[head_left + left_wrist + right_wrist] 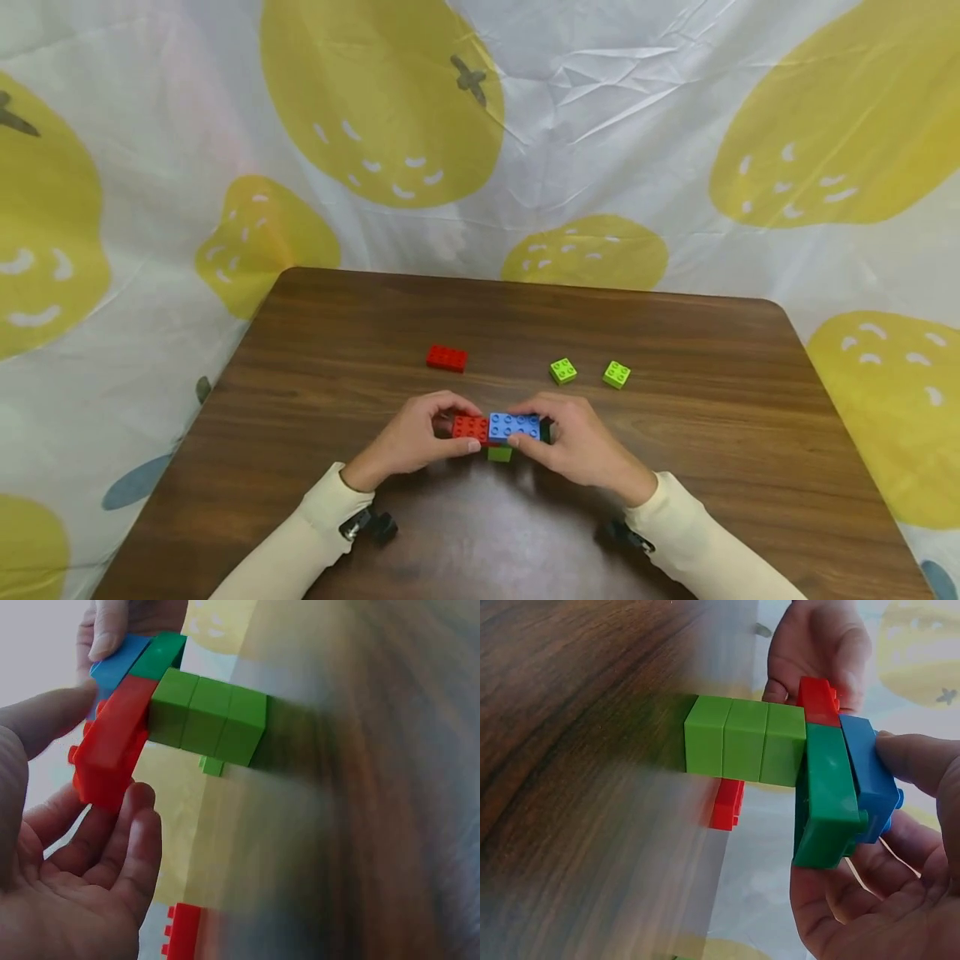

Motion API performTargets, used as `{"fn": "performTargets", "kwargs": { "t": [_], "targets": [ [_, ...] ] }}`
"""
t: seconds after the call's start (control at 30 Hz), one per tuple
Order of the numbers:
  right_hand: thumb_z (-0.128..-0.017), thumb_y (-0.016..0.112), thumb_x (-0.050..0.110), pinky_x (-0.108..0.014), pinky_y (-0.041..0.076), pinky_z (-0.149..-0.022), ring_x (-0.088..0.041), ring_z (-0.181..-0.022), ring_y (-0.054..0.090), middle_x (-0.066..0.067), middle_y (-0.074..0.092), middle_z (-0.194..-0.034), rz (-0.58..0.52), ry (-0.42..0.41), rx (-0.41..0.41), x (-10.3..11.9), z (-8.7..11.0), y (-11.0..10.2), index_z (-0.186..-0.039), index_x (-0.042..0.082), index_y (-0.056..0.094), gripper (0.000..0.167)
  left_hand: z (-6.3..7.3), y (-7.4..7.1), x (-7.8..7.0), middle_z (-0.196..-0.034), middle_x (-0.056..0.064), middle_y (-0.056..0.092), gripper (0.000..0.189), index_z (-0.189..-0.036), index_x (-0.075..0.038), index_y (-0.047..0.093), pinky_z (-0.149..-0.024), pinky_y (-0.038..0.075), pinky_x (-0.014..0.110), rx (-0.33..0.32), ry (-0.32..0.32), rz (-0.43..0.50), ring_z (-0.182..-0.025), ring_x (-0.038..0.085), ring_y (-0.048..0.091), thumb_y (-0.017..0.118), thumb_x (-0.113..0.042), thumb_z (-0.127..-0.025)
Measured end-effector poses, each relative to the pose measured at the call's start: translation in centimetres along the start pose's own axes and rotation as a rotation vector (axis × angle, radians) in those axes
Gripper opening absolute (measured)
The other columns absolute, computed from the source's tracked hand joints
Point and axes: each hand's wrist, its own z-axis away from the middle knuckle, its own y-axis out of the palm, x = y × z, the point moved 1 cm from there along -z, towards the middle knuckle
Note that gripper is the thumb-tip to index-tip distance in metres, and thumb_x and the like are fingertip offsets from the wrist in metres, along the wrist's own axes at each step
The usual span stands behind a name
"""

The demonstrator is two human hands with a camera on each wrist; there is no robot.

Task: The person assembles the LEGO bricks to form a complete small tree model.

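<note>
A column of three light green bricks (727, 741) stands upright on the table. On its top a red brick (468, 427) and a dark green brick (831, 799) lie end to end, each overhanging one side. A blue brick (517, 427) sits above them, over the dark green one and up to the red; whether it is fully pressed down I cannot tell. My left hand (414, 435) holds the red brick between thumb and fingers. With thumb in front and fingers behind, my right hand (583, 440) pinches the blue brick, its fingers also beside the dark green one.
Behind the hands on the brown wooden table (712, 392) lie a loose red brick (447, 358) and two small light green bricks, one left (563, 371) and one right (617, 374). A fruit-patterned cloth (615, 117) hangs behind the table's far edge.
</note>
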Motion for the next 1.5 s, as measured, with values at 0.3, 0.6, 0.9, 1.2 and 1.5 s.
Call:
{"fn": "performTargets", "kwargs": {
  "t": [0.3,0.6,0.9,1.2,1.5],
  "targets": [
    [-0.092,0.084,0.027,-0.027,0.056,-0.073,-0.004,-0.083,0.062,0.006,0.076,-0.104,0.008,0.003,0.017,0.0,0.0,0.1,-0.120,0.016,0.078,0.031,-0.8,-1.6,0.0,-0.125,0.014,0.075,0.037,-0.124,-0.007,0.073,-0.099,0.060,0.043,-0.057,0.001,-0.012,-0.107,0.028,0.073,0.083,-0.023,-0.093],
    [-0.092,0.084,0.027,-0.025,0.055,-0.075,-0.005,-0.084,0.063,0.006,0.077,-0.105,0.025,0.001,0.020,0.0,-0.2,0.0,-0.120,0.015,0.078,0.031,-2.7,-2.6,0.1,-0.123,0.017,0.074,0.037,-0.125,-0.005,0.073,-0.091,0.058,0.030,-0.100,-0.023,-0.029,-0.102,0.020,0.070,0.081,-0.025,-0.094],
    [-0.093,0.083,0.028,-0.026,0.056,-0.076,-0.004,-0.085,0.063,0.006,0.076,-0.105,0.027,-0.006,0.017,0.0,-0.4,0.2,-0.119,0.015,0.078,0.030,-4.1,-3.5,0.5,-0.117,0.008,0.076,0.032,-0.122,-0.012,0.074,-0.088,0.059,0.032,-0.147,-0.049,-0.063,-0.100,0.018,0.071,0.082,-0.025,-0.094],
    [-0.093,0.083,0.027,-0.035,0.059,-0.076,-0.005,-0.086,0.063,0.005,0.076,-0.105,0.018,-0.009,0.025,0.2,-0.6,0.5,-0.120,0.014,0.077,0.030,-6.1,-2.9,0.1,-0.120,0.013,0.075,0.036,-0.124,-0.006,0.073,-0.092,0.058,0.035,-0.070,0.005,-0.095,-0.101,0.018,0.070,0.080,-0.026,-0.095],
    [-0.093,0.083,0.028,-0.041,0.060,-0.078,-0.006,-0.087,0.064,0.004,0.077,-0.106,0.024,-0.019,0.024,0.2,-0.7,0.4,-0.119,0.014,0.077,0.030,-8.9,-2.5,-0.4,-0.116,0.008,0.076,0.036,-0.123,-0.007,0.072,-0.089,0.060,0.035,-0.002,0.032,-0.127,-0.099,0.016,0.070,0.080,-0.028,-0.096]
  ]
}}
